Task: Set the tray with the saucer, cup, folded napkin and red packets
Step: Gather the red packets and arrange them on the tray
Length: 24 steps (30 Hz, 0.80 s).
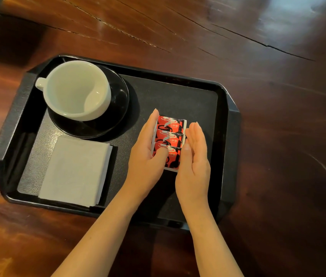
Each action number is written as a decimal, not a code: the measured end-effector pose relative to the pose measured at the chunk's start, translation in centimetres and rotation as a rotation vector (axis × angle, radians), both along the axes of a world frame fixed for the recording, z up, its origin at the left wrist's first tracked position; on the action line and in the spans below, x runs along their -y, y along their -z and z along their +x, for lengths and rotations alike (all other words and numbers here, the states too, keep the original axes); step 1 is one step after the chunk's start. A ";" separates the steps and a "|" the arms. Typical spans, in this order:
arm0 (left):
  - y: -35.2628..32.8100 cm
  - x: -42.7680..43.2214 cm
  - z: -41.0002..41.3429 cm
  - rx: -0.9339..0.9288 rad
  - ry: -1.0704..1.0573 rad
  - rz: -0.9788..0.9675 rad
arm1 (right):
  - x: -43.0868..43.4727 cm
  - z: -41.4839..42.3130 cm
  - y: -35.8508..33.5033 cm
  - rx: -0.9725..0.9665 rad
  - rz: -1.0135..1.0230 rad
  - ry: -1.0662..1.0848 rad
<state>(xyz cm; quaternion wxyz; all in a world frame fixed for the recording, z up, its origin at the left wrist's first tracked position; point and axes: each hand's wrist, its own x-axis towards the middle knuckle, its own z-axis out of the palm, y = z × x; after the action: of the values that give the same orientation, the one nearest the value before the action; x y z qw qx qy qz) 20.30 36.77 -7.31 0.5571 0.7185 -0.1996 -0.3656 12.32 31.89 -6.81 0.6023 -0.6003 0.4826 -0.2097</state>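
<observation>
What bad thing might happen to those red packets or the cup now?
The three red packets overlap in a row squeezed between the left hand and right hand; pressing harder might buckle them or slide them askew. The left forearm lies close to the napkin, so pulling back could nudge it. The cup sits off-centre on the saucer and may tip if the tray is bumped.

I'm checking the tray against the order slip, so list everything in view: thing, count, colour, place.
tray: one, black, on the table
table: one, dark reddish wood, under the tray
saucer: one, black, tray's far left
cup: one, white, empty, on the saucer
folded napkin: one, white, tray's near left
red packets: three visible, red with black and white, overlapping in a row, tray's right half
left hand: flat against the packets' left edge, thumb on top
right hand: flat against their right edge
</observation>
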 end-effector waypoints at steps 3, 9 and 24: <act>0.1 0.1 0.1 0.003 0.016 -0.020 | 0.0 -0.1 -0.1 -0.015 -0.003 -0.013; 0.3 0.2 0.5 -0.004 0.011 -0.028 | -0.1 -0.2 -0.1 -0.038 -0.030 -0.015; -0.6 -3.7 -4.3 -0.036 -0.180 0.046 | -3.0 -3.2 -0.2 -0.268 -0.295 -0.110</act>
<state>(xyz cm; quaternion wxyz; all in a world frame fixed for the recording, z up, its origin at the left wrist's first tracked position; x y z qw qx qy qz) 15.98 40.43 -6.70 0.5743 0.7396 -0.1158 -0.3313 9.08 34.94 -6.62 0.4491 -0.7299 0.4888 -0.1631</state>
